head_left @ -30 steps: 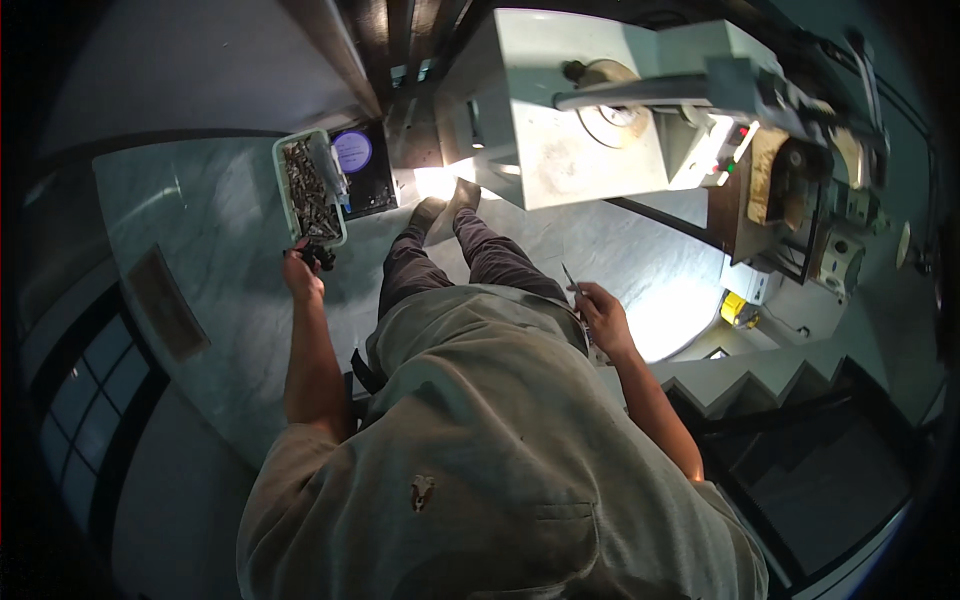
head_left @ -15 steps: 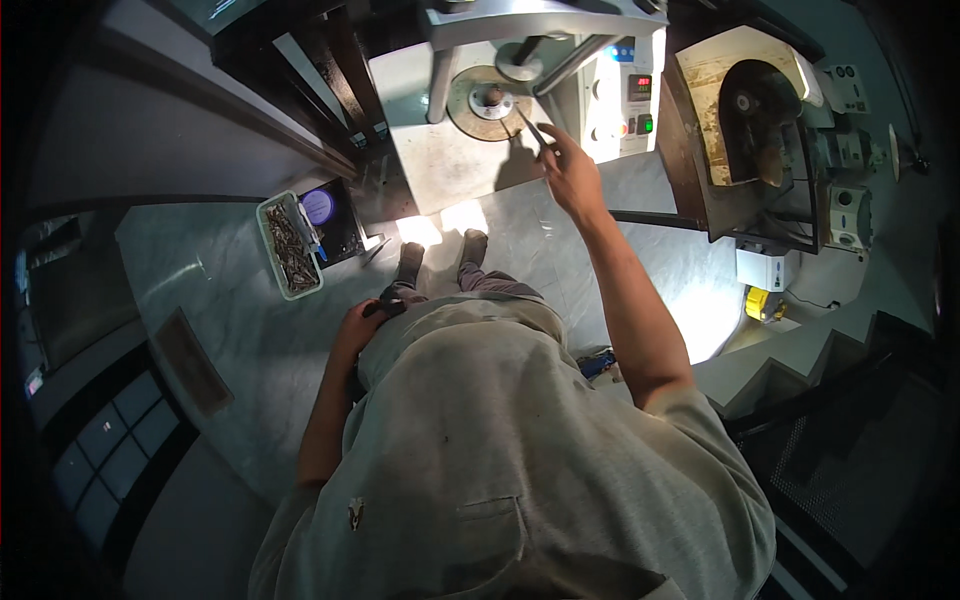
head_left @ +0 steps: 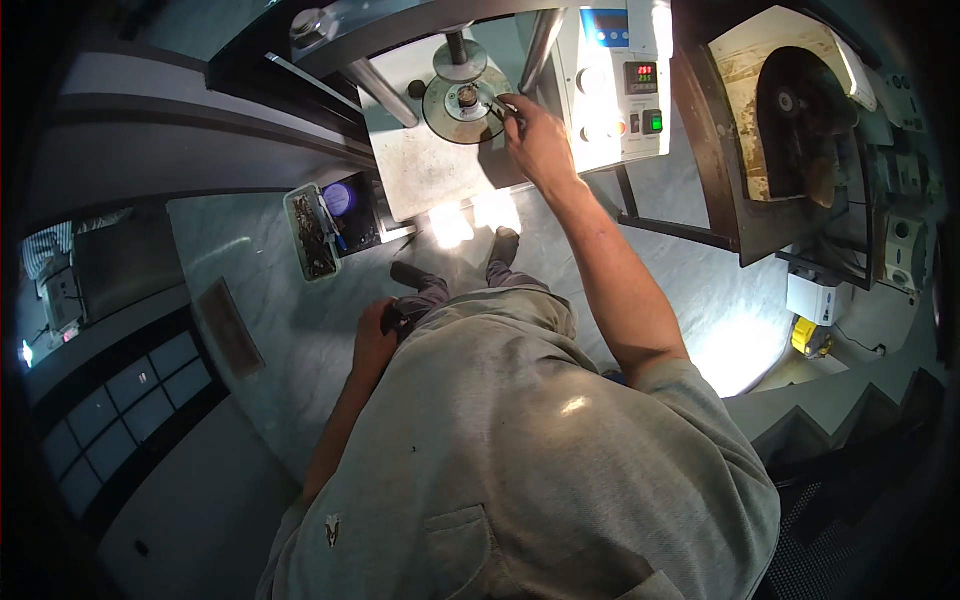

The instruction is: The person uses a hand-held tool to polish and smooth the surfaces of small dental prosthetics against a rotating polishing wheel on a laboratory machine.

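My right hand (head_left: 542,142) is closed round slim, dark tweezers (head_left: 508,107), their tips at the edge of a round metal mould (head_left: 467,108). The mould sits on a larger disc (head_left: 437,122) on the pale bed of a press, with a small brownish piece (head_left: 467,95) on top at its centre. Just above hangs the press ram (head_left: 460,62) with its round foot, apart from the piece. Low beside my thigh, my left hand (head_left: 376,338) is closed on a dark object (head_left: 398,320) whose kind I cannot make out.
Steel columns (head_left: 541,52) flank the ram. A white control box (head_left: 640,105) with lit displays stands to the right, beyond it a hooded grinder-like machine (head_left: 785,120). At lower left are a pale bin (head_left: 303,235) of dark scraps and a purple lid (head_left: 340,199).
My right hand has moved in toward the mould, bringing the tweezers to it. The view has shifted closer to the press. My left hand stays by my thigh.
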Motion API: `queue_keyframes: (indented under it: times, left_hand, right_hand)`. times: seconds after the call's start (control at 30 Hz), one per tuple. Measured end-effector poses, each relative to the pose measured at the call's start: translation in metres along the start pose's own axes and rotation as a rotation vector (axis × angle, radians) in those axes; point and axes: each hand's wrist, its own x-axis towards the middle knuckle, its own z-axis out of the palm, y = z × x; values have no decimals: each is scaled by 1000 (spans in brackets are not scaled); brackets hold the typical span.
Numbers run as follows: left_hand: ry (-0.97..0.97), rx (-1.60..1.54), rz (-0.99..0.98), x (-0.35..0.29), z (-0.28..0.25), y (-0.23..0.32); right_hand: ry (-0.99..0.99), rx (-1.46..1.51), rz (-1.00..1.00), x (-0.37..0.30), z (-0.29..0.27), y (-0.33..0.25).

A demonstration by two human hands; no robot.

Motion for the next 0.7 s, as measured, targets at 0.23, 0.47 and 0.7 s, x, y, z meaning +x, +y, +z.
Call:
queue_keyframes:
  times: [0.23,0.47,0.7]
  left_hand:
    - [-431,-336,-604,-3,19,-24]
    - [-708,109,-411,20,-6,2]
    - [-469,154,-525,30,-32,33]
  right_hand:
    - [-24,-39,-37,-7,0,-11]
    - [-56,-41,-75,-20,7,-11]
    - [-44,-209,-134,-14,1,-9]
